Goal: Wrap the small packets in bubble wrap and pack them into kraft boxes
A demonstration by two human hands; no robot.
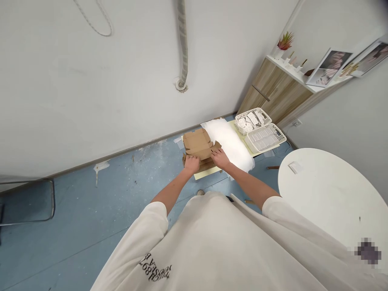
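A brown cardboard box (197, 141), partly folded with flaps standing up, lies on a low table with a pale yellow top (207, 173). My left hand (192, 163) is closed on the near edge of the cardboard. At the right flap, my right hand (220, 158) grips the cardboard with curled fingers. Brown cardboard also lies beneath the box, between my hands. Just right of the box is a stack of thin white sheets or bags (226, 139); my right forearm passes over its near side.
Beyond the white stack stand a white basket of small white packets (254, 120) and a white basket of clear items (265, 138). A round white table (327, 190) is at right, a wooden cabinet (275, 91) behind. A black metal frame (53, 198) stands at left.
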